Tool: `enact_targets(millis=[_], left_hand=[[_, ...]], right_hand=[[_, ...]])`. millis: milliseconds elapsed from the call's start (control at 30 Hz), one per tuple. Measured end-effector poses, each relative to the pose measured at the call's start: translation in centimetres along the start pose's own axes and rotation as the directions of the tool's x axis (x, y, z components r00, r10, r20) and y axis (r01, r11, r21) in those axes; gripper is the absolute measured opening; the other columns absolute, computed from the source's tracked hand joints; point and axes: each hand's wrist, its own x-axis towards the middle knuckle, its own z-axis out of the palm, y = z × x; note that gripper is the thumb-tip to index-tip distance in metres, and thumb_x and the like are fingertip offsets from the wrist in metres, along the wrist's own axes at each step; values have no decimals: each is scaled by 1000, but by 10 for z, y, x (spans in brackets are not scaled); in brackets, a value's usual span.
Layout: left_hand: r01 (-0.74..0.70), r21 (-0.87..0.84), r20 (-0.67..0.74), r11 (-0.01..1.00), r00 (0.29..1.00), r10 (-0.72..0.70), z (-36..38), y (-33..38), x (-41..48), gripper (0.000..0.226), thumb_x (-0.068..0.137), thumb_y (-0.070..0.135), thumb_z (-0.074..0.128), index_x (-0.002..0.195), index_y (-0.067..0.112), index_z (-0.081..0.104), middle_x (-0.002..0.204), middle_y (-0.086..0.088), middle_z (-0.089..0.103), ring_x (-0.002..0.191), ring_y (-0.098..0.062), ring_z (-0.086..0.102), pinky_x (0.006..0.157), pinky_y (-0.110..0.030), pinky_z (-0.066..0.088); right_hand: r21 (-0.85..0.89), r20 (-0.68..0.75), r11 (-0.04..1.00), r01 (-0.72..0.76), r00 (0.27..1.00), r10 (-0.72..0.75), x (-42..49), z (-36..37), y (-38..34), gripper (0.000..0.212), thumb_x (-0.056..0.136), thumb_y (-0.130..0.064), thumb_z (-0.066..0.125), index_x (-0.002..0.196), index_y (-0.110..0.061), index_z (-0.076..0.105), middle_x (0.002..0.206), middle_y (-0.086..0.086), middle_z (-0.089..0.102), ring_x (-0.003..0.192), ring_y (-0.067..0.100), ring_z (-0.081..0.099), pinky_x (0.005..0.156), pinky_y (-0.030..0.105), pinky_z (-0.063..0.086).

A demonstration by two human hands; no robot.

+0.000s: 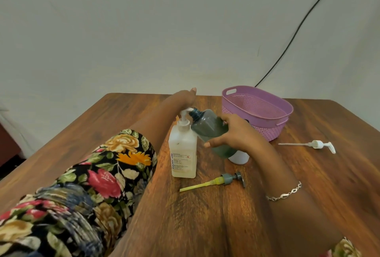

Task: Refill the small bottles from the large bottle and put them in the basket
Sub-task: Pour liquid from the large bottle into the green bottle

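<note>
Two hands meet at the large bottle (183,154), which stands upright near the middle of the table (216,219). The left hand (185,97) lies on top of its pump (185,112), fingers stretched out and pointing away from the person, pressing rather than gripping. The right hand (236,133) is wrapped round the green bottle (207,125), thumb on the near side. It holds the bottle clear of the table and tilted, with the long axis running from lower right up to upper left. That puts the open neck right at the tip of the pump's spout, which is the relation that counts: the mouth must stay under the spout for each stroke to land inside. Green liquid seems to sit in the lower part of this bottle, though the level is hard to read. The large bottle shows pale liquid low down. A white bottle (239,157) stands just behind the right hand, mostly hidden, so I cannot tell what it holds. No bottle shows inside the purple basket (273,131), which is beyond the right hand and nearer to it than to the left. A grey pump with a yellow tube (228,179) lies in front of the bottles, and a white pump (317,144) lies off to the right. Both small bottles probably still need capping.
</note>
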Motion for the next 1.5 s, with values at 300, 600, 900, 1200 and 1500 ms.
enact_targets(millis=[300, 600, 900, 1200, 1500], left_hand=[[12, 225, -201, 974, 979, 34, 13, -15, 14, 69, 98, 50, 10, 121, 1, 53, 88, -11, 58, 85, -22, 54, 76, -33, 36], [3, 39, -60, 999, 998, -1, 1, -2, 7, 69, 99, 48, 10, 136, -4, 36, 138, -24, 42, 120, -37, 48, 101, -43, 40], [14, 209, -242, 978, 970, 38, 11, -13, 12, 67, 99, 49, 11, 123, 1, 51, 121, -16, 57, 111, -28, 53, 83, -34, 37], [31, -10, -17, 999, 999, -31, 1, -2, 2, 68, 99, 47, 9, 139, -3, 31, 139, -27, 38, 115, -39, 50, 87, -42, 45], [9, 56, -120, 998, 993, -3, 7, -13, 8, 69, 98, 51, 11, 134, 1, 42, 124, -19, 53, 102, -27, 54, 84, -34, 41]], right_hand=[[-9, 16, 999, -41, 999, 41, 1, 6, -2, 77, 70, -29, 79, 135, -12, 41, 132, 6, 48, 115, 21, 48, 92, 32, 44], [16, 0, 1000, -6, 1000, 6, 0, 0, -1, 74, 70, -27, 79, 133, -13, 44, 128, 5, 51, 104, 15, 47, 84, 26, 41], [-3, 26, 999, -42, 999, 42, 2, 3, -3, 80, 70, -29, 79, 138, -12, 38, 135, 6, 47, 119, 22, 47, 92, 30, 42], [-2, 9, 1000, -13, 1000, 13, 1, -1, -3, 74, 71, -28, 79, 134, -12, 43, 129, 6, 50, 106, 17, 47, 83, 26, 40], [-9, 15, 1000, -29, 999, 29, 3, 3, -5, 79, 70, -28, 79, 137, -12, 40, 133, 6, 47, 114, 20, 48, 89, 28, 41]])
